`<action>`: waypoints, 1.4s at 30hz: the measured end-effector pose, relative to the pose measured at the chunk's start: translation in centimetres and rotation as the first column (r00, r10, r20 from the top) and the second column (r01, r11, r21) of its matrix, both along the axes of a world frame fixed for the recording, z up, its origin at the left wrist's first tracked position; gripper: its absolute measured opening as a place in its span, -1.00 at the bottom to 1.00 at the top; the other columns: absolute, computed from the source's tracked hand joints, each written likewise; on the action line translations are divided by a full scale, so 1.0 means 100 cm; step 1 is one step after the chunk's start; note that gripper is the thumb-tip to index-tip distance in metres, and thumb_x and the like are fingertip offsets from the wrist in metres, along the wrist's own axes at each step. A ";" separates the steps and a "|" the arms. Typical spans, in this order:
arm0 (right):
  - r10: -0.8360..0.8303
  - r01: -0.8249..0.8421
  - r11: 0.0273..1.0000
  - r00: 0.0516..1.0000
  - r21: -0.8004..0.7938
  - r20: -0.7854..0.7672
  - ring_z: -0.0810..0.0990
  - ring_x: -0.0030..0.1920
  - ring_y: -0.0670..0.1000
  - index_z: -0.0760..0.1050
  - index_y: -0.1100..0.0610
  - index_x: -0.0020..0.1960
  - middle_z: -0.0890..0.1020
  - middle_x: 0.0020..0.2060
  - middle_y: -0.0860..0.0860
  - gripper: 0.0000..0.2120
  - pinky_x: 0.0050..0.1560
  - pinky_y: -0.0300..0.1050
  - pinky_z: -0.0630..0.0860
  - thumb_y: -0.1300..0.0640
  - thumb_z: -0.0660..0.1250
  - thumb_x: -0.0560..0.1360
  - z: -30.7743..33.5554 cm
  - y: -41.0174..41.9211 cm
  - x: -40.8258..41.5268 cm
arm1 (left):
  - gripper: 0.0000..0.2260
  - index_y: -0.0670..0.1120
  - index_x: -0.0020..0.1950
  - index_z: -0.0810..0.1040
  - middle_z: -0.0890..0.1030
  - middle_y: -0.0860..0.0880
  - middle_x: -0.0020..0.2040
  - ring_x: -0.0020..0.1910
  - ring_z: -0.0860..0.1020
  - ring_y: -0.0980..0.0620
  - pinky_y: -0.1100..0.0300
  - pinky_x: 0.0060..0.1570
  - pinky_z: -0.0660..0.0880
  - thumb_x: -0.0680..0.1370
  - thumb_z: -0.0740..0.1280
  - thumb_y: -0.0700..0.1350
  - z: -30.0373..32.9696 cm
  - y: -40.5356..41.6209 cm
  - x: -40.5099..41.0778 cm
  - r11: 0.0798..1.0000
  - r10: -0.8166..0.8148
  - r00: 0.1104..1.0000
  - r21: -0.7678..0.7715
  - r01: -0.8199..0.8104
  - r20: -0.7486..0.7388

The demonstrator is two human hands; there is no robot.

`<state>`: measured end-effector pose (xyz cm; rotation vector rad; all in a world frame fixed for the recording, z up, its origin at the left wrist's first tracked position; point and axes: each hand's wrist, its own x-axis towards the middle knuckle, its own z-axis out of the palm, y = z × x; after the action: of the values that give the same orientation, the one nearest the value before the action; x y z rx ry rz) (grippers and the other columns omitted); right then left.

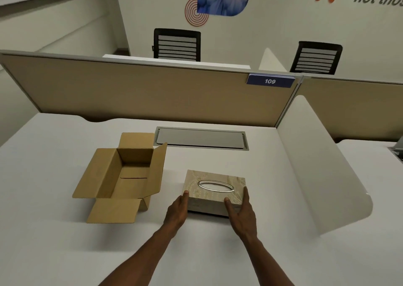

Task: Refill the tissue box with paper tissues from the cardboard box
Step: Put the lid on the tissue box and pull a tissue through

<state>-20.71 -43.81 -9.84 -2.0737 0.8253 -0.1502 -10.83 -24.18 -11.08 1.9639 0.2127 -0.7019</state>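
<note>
Both hands flank the tissue box, near the open cardboard box.

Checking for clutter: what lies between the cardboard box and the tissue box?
Nothing: the head view shows only bare white desk between the cardboard box and tissue box.

tissue box: beige, faint floral pattern, silver oval ring around top slot, lying flat, near centre, no tissue showing at slot | cardboard box: plain brown, all four flaps folded outward, inside looks empty, upright, left of tissue box, close but apart
</note>
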 end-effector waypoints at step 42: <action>0.111 -0.110 0.994 0.987 0.013 -0.115 0.52 0.38 0.25 -0.22 -0.23 0.64 0.44 0.50 0.14 -0.11 0.28 0.03 0.47 -0.31 0.29 0.55 -0.007 -0.008 -0.012 | -0.49 -0.03 0.56 0.29 0.36 -0.13 0.54 0.51 0.33 -0.16 -0.03 0.47 0.26 0.68 0.02 0.17 -0.001 0.013 -0.007 0.990 -0.139 0.989 0.029 0.138 0.052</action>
<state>-21.88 -44.58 -10.49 -2.1322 0.7766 0.0333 -11.53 -22.92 -11.15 2.0336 0.0522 -0.7373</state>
